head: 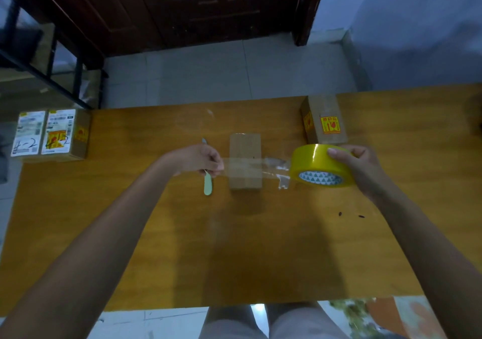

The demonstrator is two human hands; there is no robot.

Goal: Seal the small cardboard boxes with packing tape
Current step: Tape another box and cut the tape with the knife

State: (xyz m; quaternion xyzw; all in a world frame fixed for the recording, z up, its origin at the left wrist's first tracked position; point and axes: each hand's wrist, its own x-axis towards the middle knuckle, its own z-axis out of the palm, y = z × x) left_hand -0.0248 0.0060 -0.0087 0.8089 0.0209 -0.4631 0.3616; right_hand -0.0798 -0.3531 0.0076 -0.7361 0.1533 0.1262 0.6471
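- Head view: a small box [245,161] lies near the middle of the desk [260,247].
- The right hand [361,167] has its fingers wrapped over a yellow roll of tape [322,166], held just right of the box.
- A clear strip of tape [250,166] runs from the roll across the box top to the left hand [200,159], whose fingers pinch its end and also clasp a pale green cutter [208,186].
- Two labelled boxes [49,132] sit at the desk's left edge; another box [324,123] stands behind the roll.
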